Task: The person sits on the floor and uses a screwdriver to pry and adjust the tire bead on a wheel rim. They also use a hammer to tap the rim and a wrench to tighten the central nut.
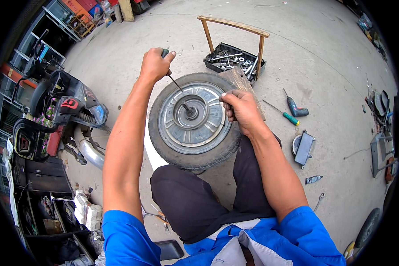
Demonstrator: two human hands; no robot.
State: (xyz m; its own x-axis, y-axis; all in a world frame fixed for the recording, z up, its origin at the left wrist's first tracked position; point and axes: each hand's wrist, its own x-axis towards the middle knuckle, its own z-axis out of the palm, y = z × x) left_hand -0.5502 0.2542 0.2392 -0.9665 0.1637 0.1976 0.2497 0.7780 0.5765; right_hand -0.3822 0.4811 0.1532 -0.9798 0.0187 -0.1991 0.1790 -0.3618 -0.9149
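A hub-motor wheel [210, 132] with a black tyre lies flat in front of my knees, its metal cover and central axle [188, 109] facing up. My left hand [155, 64] is closed around a screwdriver [175, 83] above the wheel's far left side. The screwdriver's green handle end shows above the fist, and its shaft slants down to the cover's edge. Over the right rim of the wheel, my right hand [240, 108] is closed with fingers pinched together. What it holds, if anything, is hidden.
A black toolbox [215, 67] with a wooden handle frame stands beyond the wheel, beside a wooden board [240, 81]. On the right lie a green-handled screwdriver [290, 118], a cordless driver [297, 108] and a grey box-shaped part [303, 148]. Scooter parts [71, 106] crowd the left.
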